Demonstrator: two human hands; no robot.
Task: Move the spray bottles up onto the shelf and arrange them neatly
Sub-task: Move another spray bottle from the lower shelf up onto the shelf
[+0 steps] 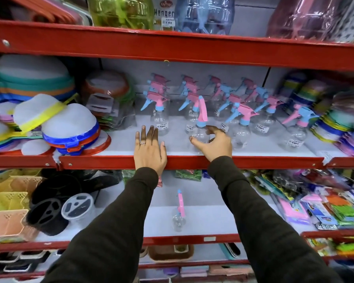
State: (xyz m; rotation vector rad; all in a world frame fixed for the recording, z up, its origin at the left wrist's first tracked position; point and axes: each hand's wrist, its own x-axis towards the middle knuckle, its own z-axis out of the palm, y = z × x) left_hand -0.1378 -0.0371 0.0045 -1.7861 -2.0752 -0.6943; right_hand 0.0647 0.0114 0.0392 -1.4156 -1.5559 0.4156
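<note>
Several clear spray bottles with pink and blue trigger heads stand in rows on the middle shelf (192, 160); one at the left is the front bottle (159, 117). My right hand (214, 142) is wrapped around the body of a clear spray bottle (200, 127) standing near the shelf's front edge. My left hand (150, 149) lies flat, fingers spread, on the shelf edge, holding nothing. One more spray bottle (179, 213) stands alone on the lower shelf between my arms.
White strainers with coloured rims (70, 125) pile at the left of the middle shelf, stacked coloured lids (339, 127) at the right. Lower shelf holds baskets (8, 211), black containers (47, 209) and packaged goods (323, 205). Large plastic jars (202, 13) sit above.
</note>
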